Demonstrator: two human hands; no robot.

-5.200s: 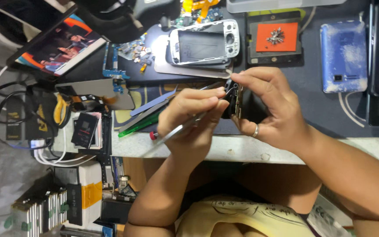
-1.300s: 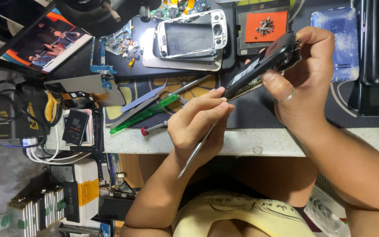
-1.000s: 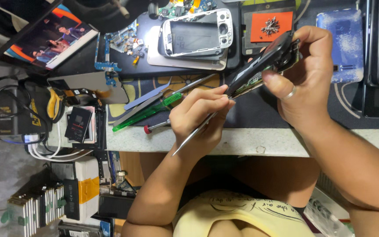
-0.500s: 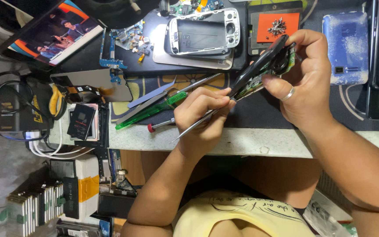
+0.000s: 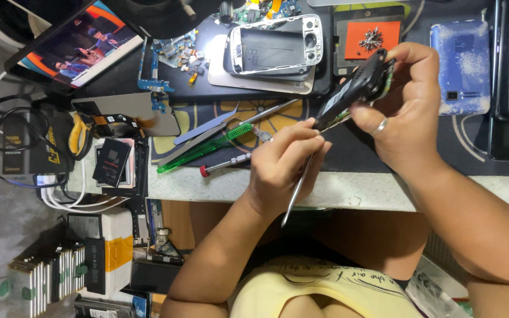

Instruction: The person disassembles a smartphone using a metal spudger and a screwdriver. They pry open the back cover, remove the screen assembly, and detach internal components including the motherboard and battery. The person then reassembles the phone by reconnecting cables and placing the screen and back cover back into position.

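My right hand [image 5: 410,109], a ring on one finger, is shut on a dark phone body [image 5: 357,88] held tilted on edge above the black work mat; a green board shows along its side. My left hand [image 5: 281,168] grips a thin metal pry tool [image 5: 297,188] like a pen. The tool's upper tip meets the phone's lower end near my fingertips, and its tail points down past the table edge.
On the mat lie a silver phone frame [image 5: 275,50], an orange pad with screws [image 5: 372,38], a blue phone case [image 5: 463,65], a green-handled screwdriver [image 5: 207,147] and a red-capped one [image 5: 225,164]. At the left are a tablet playing video [image 5: 75,47], a screen panel [image 5: 125,115] and cables [image 5: 7,147].
Five seconds ago both hands worked the phone low over the mat. It is now raised and tilted in my right hand. In the last second the hands barely moved; the view shifted slightly.
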